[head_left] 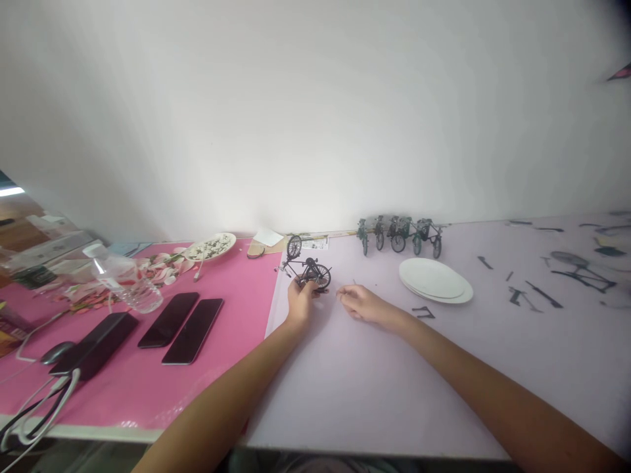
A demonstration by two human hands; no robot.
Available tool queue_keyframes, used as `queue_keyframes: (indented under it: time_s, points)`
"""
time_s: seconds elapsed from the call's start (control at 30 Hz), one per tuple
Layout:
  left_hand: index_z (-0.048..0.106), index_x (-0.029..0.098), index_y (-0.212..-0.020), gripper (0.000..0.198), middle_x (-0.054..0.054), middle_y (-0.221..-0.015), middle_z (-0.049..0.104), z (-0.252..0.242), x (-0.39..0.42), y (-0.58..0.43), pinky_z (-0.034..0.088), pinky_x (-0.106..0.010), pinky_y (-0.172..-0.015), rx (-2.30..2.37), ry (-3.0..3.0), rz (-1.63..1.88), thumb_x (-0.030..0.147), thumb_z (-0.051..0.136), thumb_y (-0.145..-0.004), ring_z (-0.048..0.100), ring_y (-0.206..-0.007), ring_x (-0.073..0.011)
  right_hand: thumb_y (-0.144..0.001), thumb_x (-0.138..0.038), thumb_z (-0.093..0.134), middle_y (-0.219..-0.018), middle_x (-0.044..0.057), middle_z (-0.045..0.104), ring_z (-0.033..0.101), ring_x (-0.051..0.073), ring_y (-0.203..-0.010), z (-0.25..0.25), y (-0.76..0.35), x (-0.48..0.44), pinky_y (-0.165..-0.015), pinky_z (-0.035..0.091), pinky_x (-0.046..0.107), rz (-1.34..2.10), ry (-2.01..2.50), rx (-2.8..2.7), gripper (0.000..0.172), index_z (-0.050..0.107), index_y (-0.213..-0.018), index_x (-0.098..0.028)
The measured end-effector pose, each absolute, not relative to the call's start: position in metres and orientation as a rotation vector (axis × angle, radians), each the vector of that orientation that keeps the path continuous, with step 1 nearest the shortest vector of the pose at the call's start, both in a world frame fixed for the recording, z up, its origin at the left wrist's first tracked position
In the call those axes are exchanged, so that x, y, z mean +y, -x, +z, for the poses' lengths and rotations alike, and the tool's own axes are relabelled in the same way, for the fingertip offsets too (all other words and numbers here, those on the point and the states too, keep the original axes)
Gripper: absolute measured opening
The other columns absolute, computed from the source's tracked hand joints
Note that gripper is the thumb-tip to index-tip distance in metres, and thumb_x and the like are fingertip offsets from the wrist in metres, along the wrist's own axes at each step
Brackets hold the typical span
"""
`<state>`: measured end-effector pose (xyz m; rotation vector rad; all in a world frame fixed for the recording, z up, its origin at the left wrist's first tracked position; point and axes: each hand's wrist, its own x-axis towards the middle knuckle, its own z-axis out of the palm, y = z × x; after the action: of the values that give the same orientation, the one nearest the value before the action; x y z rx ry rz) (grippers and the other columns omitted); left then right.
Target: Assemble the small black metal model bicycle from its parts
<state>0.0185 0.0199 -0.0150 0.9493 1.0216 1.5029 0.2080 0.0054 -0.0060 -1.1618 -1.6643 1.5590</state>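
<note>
My left hand [300, 303] is closed around the lower part of a small black model bicycle [302, 268], held tilted just above the pale tabletop. One spoked wheel shows at its right end. Another wheel [294, 246] stands up behind the handlebar end; I cannot tell whether it is joined on. A short way to the right, my right hand [363, 305] has its thumb and fingers pinched together, apart from the bicycle. Whatever sits between those fingertips is too small to make out.
Several model bicycles [401, 233] stand by the wall. White plates [436, 279] lie stacked at right, near a small dark bracket [424, 312] and scattered black parts [543, 293]. Leftward on pink are phones [193, 331], a plastic bottle [129, 282] and a plate of small pieces [231, 240].
</note>
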Motion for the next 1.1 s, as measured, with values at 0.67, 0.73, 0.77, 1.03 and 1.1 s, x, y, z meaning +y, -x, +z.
queue_keyframes:
  time_s: [0.67, 0.73, 0.77, 1.03, 1.1]
  points:
    - [0.061, 0.014, -0.094, 0.028, -0.012, -0.094, 0.075, -0.025, 0.026, -0.018, 0.052, -0.031, -0.067, 1.093, -0.986, 1.513, 0.028, 0.073, -0.073, 0.074, -0.071, -0.0223, -0.096, -0.048, 0.054, -0.055, -0.010, 0.044, 0.034, 0.006, -0.039, 0.004, -0.205, -0.001, -0.037, 0.024, 0.019, 1.478, 1.277, -1.646, 0.028, 0.054, -0.098, -0.020]
    - [0.061, 0.014, -0.093, 0.026, -0.012, -0.094, 0.075, -0.026, 0.027, -0.018, 0.052, -0.032, -0.068, 1.093, -0.981, 1.517, 0.028, 0.072, -0.074, 0.074, -0.070, -0.0222, -0.096, -0.046, 0.053, -0.056, -0.010, 0.043, 0.034, 0.006, -0.039, 0.007, -0.205, -0.001, -0.037, 0.024, 0.019, 1.505, 1.263, -1.639, 0.025, 0.053, -0.094, -0.021]
    - [0.061, 0.014, -0.093, 0.025, -0.012, -0.093, 0.075, -0.026, 0.027, -0.018, 0.052, -0.032, -0.068, 1.093, -0.978, 1.518, 0.028, 0.071, -0.074, 0.074, -0.070, -0.0222, -0.096, -0.045, 0.053, -0.056, -0.010, 0.043, 0.034, 0.006, -0.039, 0.009, -0.204, -0.002, -0.036, 0.024, 0.018, 1.513, 1.267, -1.634, 0.025, 0.052, -0.092, -0.021]
    - [0.060, 0.014, -0.092, 0.024, -0.010, -0.090, 0.075, -0.025, 0.026, -0.018, 0.049, -0.031, -0.066, 1.083, -0.975, 1.515, 0.026, 0.070, -0.073, 0.074, -0.068, -0.0218, -0.095, -0.043, 0.054, -0.057, -0.010, 0.043, 0.036, 0.006, -0.039, 0.014, -0.203, -0.004, -0.035, 0.024, 0.018, 1.495, 1.335, -1.644, 0.022, 0.054, -0.095, -0.021]
    - [0.060, 0.015, -0.092, 0.025, -0.010, -0.091, 0.075, -0.024, 0.026, -0.018, 0.049, -0.031, -0.066, 1.083, -0.976, 1.515, 0.026, 0.070, -0.073, 0.074, -0.068, -0.0218, -0.096, -0.044, 0.054, -0.056, -0.010, 0.044, 0.036, 0.006, -0.039, 0.014, -0.204, -0.005, -0.035, 0.024, 0.018, 1.496, 1.342, -1.657, 0.023, 0.054, -0.097, -0.021]
